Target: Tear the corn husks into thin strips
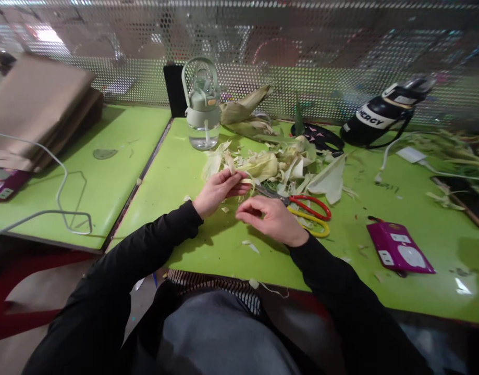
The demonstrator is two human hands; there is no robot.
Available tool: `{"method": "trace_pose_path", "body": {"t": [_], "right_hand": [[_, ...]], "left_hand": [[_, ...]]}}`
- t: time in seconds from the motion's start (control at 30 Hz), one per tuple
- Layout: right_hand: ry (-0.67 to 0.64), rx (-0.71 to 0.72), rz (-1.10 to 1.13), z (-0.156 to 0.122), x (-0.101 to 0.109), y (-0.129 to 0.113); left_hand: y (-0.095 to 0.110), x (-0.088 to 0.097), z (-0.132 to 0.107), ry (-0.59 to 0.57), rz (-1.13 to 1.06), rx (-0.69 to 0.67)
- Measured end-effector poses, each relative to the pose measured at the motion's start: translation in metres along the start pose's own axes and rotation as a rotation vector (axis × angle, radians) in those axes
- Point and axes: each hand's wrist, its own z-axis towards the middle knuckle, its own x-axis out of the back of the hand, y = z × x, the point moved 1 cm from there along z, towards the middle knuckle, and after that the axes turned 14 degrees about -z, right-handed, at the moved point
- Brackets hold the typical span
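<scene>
Left hand [218, 191] pinches a husk strip [245, 181]; right hand [272, 219] curls empty by scissors [302, 205]; corn husk pile [274, 164] largely stripped.

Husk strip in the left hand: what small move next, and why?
Probably draw the husk strip taut with the right hand. The left hand pinches one end beside the husk pile, the right hand sits curled just short of it, and the scissors lie untouched behind.
</scene>
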Motion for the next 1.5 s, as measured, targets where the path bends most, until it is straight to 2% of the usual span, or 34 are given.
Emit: {"method": "trace_pose_path", "body": {"t": [0.07,0.13,0.17,0.2,0.27,0.33,0.47,0.57,0.67,0.77,0.87,0.93,1.0,1.07,1.13,1.2,1.37,1.5], "right_hand": [[0.129,-0.057,0.07,-0.001,0.003,0.002],[0.348,-0.189,0.018,-0.001,0.007,0.006],[0.401,-0.247,-0.036,-0.001,0.008,0.009],[0.395,-0.283,-0.09,-0.001,0.008,0.011],[0.295,-0.29,-0.163,0.0,0.005,0.013],[0.286,-0.227,-0.242,0.0,0.003,0.012],[0.44,0.021,-0.58,-0.003,0.002,0.004],[0.428,0.192,-0.844,-0.005,-0.003,-0.005],[0.354,0.326,-0.91,-0.005,-0.011,-0.012],[0.188,0.372,-0.821,-0.003,-0.015,-0.013],[0.053,0.282,-0.461,0.0,-0.009,-0.004],[0.114,0.102,-0.155,0.003,0.0,0.005],[0.265,-0.123,0.0,0.004,0.008,0.011],[0.332,-0.21,0.0,0.005,0.011,0.011],[0.316,-0.153,-0.043,0.004,0.009,0.007],[0.323,-0.124,-0.052,0.002,0.006,0.003],[0.407,-0.202,-0.043,-0.002,0.004,0.004],[0.406,-0.129,-0.097,-0.001,0.007,0.006]], "left_hand": [[0.001,-0.001,-0.002,-0.044,0.012,0.021],[0.0,-0.002,-0.002,-0.08,0.025,0.027],[-0.001,-0.002,-0.002,-0.084,0.027,0.023],[-0.002,-0.002,-0.001,-0.077,0.022,0.015],[-0.003,-0.001,0.001,-0.043,0.004,-0.002],[-0.003,0.0,0.002,-0.006,-0.013,-0.014],[-0.001,-0.001,0.001,0.028,-0.031,-0.02],[0.003,-0.004,-0.001,0.071,-0.073,-0.017],[0.007,-0.007,-0.003,0.134,-0.13,0.0],[0.01,-0.008,-0.003,0.138,-0.165,0.016],[0.009,-0.008,-0.003,0.062,-0.119,0.048],[0.006,-0.008,-0.004,-0.028,-0.014,0.096],[0.001,-0.008,-0.005,-0.14,0.11,0.166],[-0.006,-0.009,-0.007,-0.234,0.21,0.226],[-0.012,-0.009,-0.01,-0.275,0.251,0.252],[-0.015,-0.008,-0.011,-0.265,0.211,0.24],[-0.008,-0.006,-0.009,-0.166,0.03,0.193],[-0.003,-0.004,-0.009,-0.2,0.016,0.186]]}}
